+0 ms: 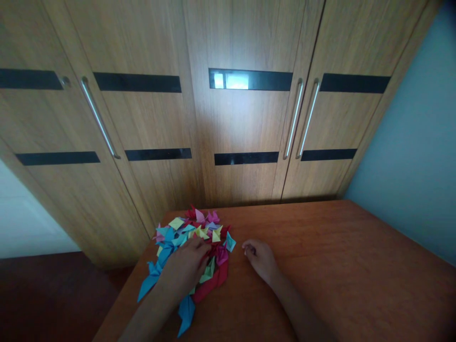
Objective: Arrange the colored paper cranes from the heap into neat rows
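Observation:
Folded paper cranes [201,232] in red, pink, yellow, green and blue lie in a heap on the table's left part. Over the middle of this heap is my left hand [192,254], its fingers bent together and pointing down among the papers. Its fingertips are close to red and magenta folds, and what they grip is hidden. To the right of the heap, my right hand [261,259] rests near the tabletop with fingers curled in. I see nothing in it. A light blue crane [230,242] sits at the heap's right edge, apart from my right hand.
The reddish-brown wooden table [320,247] extends to the right, its left edge near the heap. Behind it stands a wooden wardrobe [242,123] with metal handles and dark strips. A pale blue wall [409,156] borders the right side. Dark floor [53,294] shows at lower left.

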### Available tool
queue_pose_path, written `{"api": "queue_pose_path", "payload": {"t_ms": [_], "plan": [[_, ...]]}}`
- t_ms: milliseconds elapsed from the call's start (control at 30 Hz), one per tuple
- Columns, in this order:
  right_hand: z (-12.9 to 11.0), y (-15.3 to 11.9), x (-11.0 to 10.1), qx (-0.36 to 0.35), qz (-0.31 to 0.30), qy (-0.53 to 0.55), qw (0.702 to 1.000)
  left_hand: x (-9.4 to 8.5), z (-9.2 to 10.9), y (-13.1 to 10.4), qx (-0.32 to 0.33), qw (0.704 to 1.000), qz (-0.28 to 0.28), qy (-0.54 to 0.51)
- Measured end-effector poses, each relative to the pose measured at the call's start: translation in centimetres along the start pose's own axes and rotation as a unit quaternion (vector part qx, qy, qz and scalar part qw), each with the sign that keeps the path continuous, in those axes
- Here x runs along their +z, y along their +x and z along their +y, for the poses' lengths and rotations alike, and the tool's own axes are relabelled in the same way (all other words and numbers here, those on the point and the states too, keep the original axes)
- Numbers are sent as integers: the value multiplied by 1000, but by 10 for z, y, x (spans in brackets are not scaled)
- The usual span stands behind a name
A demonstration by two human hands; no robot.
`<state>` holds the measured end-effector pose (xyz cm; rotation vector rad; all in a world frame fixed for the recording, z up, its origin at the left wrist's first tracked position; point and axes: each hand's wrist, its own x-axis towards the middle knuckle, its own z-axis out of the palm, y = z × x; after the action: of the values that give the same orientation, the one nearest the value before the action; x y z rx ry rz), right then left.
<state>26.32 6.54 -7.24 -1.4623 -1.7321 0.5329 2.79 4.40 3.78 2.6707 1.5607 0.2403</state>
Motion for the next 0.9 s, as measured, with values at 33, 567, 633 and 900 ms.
{"api": "queue_pose_path", "payload": {"t_ms": [33, 567, 633, 900], "plan": [[0, 0, 0, -1, 0, 0, 1000, 0, 1, 1, 1, 1000, -16, 6], [-2, 0, -1, 0, -3, -13, 1000, 8, -3, 2, 25, 998, -35, -37], [-2, 0, -1, -1, -7, -13, 1000, 8, -5, 1, 31, 998, -25, -51], [-3, -2, 1, -22, -1, -46, 999, 10, -8, -4, 34, 995, -18, -97]]}}
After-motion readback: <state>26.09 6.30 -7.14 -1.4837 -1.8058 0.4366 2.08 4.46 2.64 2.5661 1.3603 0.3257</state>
